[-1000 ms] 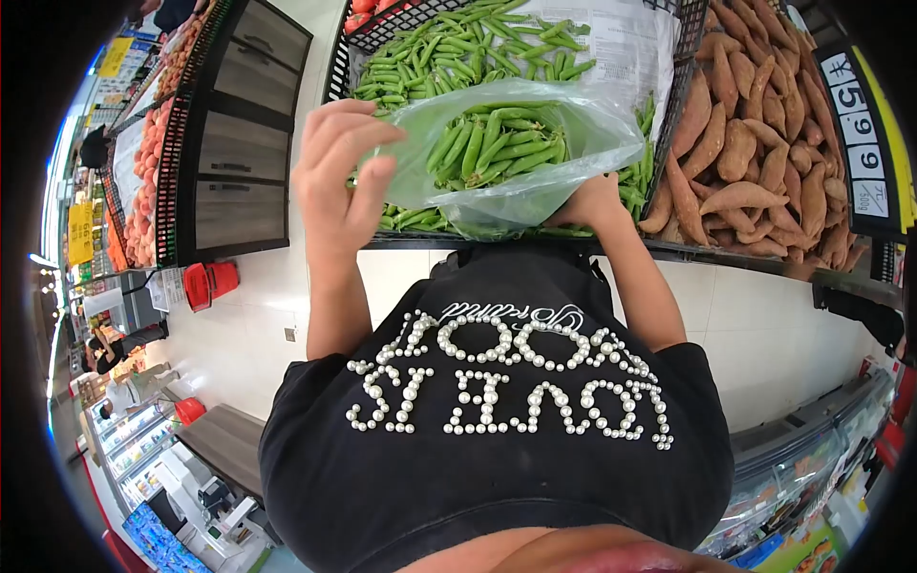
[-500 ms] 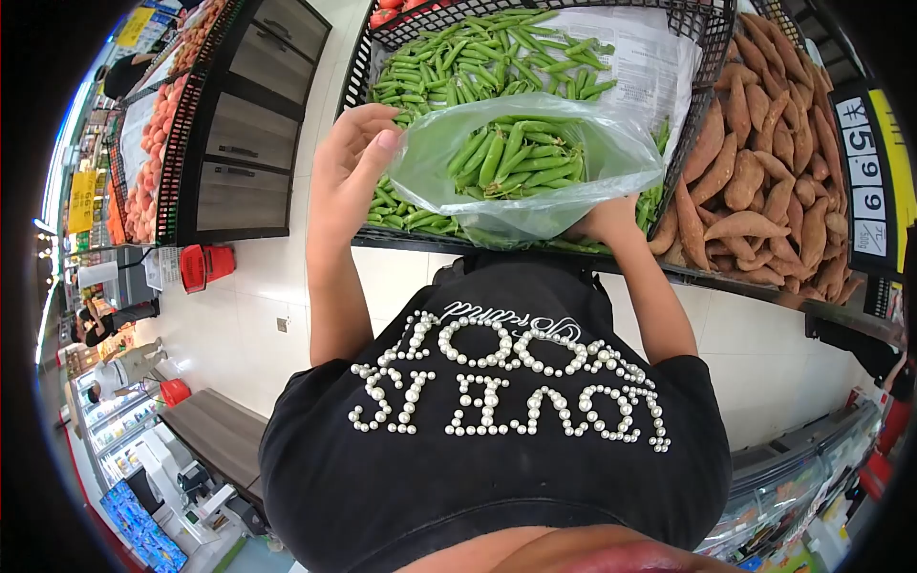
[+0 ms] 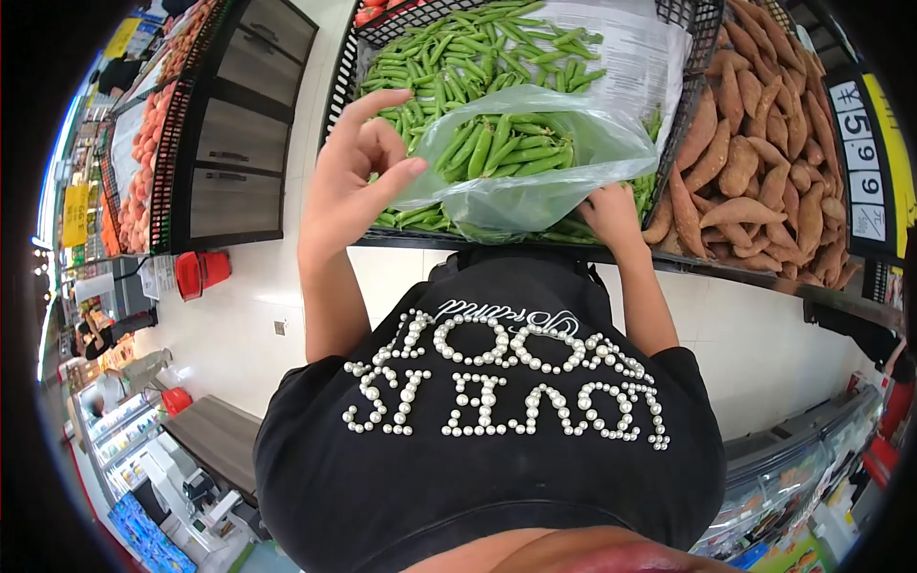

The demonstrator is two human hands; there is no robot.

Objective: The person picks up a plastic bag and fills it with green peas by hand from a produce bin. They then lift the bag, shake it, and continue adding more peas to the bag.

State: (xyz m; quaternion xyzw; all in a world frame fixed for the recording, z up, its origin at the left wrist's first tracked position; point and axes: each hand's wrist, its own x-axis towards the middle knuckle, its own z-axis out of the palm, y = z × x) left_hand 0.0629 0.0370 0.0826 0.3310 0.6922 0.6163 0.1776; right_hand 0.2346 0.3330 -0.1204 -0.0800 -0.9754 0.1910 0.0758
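Observation:
A clear plastic bag (image 3: 497, 205) with its mouth open lies on the pea pods in the black crate, and a bunch of green pea pods (image 3: 506, 148) shows inside it. My left hand (image 3: 358, 172) is at the bag's left edge, thumb and forefinger spread apart, the thumb tip close to the plastic. My right hand (image 3: 611, 215) is by the bag's lower right side, fingers curled down among the pods; what they hold, if anything, is hidden. More loose pea pods (image 3: 449, 72) lie behind the bag.
The black crate (image 3: 339, 86) is lined with newspaper (image 3: 640, 57). Sweet potatoes (image 3: 755, 172) are heaped to the right, beside a price sign (image 3: 860, 158). A red basket (image 3: 201, 275) stands on the floor at left, near a dark cabinet (image 3: 250, 143).
My left hand's thumb and forefinger have spread wider. My right hand has come out from under the bag's right side, showing more of its fingers. The bag has shifted slightly left.

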